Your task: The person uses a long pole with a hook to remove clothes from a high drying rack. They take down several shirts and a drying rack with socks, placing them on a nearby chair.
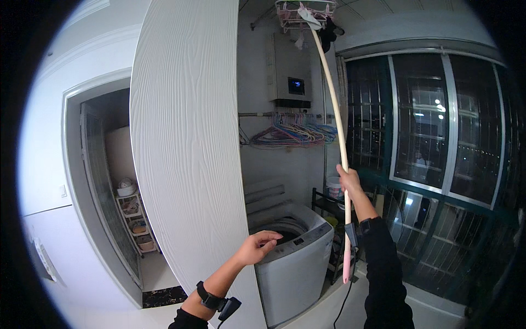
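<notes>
My right hand (350, 182) is closed around a long pale pole (332, 88) with a pink end grip (346, 263). The pole stands nearly upright and its top reaches a pink clip drying rack (287, 16) near the ceiling. A small white cloth item (309, 19) hangs there, overlapping the pole's tip; I cannot tell whether they touch. Dark fabric (328, 36) hangs just to its right. My left hand (259, 248) holds nothing, its fingers bent and thumb slightly apart. It is in front of the top-loading washing machine (294, 279), whose drum opening shows behind the fingers.
A white wood-grain panel (187, 135) stands left of the washer. Several hangers (296, 131) hang on a rod below a wall-mounted water heater (289, 68). A black shelf (324, 202) holds a white bucket (334, 187). Barred windows (421, 123) line the right; a doorway (104, 164) opens at left.
</notes>
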Available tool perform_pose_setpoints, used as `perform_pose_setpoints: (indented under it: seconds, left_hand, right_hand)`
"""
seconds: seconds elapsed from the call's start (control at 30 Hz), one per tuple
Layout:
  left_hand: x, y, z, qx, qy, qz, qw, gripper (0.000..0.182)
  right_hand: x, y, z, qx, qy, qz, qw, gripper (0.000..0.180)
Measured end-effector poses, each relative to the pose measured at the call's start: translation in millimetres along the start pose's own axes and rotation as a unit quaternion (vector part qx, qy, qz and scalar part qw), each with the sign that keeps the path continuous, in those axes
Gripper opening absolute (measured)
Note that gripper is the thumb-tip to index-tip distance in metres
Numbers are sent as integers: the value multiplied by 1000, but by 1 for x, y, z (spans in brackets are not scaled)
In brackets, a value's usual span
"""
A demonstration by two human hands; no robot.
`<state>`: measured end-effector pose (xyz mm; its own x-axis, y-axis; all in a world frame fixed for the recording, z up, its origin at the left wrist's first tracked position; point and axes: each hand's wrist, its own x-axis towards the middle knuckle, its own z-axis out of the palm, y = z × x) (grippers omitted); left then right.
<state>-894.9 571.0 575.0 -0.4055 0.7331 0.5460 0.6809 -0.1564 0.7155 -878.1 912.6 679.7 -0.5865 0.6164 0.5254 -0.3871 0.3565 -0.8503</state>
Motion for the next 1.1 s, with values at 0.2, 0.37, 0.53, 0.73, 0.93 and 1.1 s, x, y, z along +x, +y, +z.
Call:
perform_pose_setpoints:
  seconds: [0.2,0.37,0.53,0.73,0.93,1.1]
  left_hand:
    - [2,-9,-2,62,44,-33,997,20]
    - [6,-12,-4,71,50,-47,995,20]
    - [15,-18,3,65,43,-33,996,20]
    - [30,-16,17,58,20,-55,997,19]
    - [38,-19,23,50,18,-30,998,19]
    - [40,-23,25,59,8,-28,998,19]
  right_hand:
    - [58,-27,19,18,-38,6,999,34]
    - [74,-38,26,-4,-50,5,999,37]
    - [80,-35,24,7,-48,-10,999,38]
    - [86,-33,11,-9,-44,-28,999,39]
    - [94,-30,0,-98,-17,-37,994,39]
    - [94,-22,-7,-104,-34,-43,993,41]
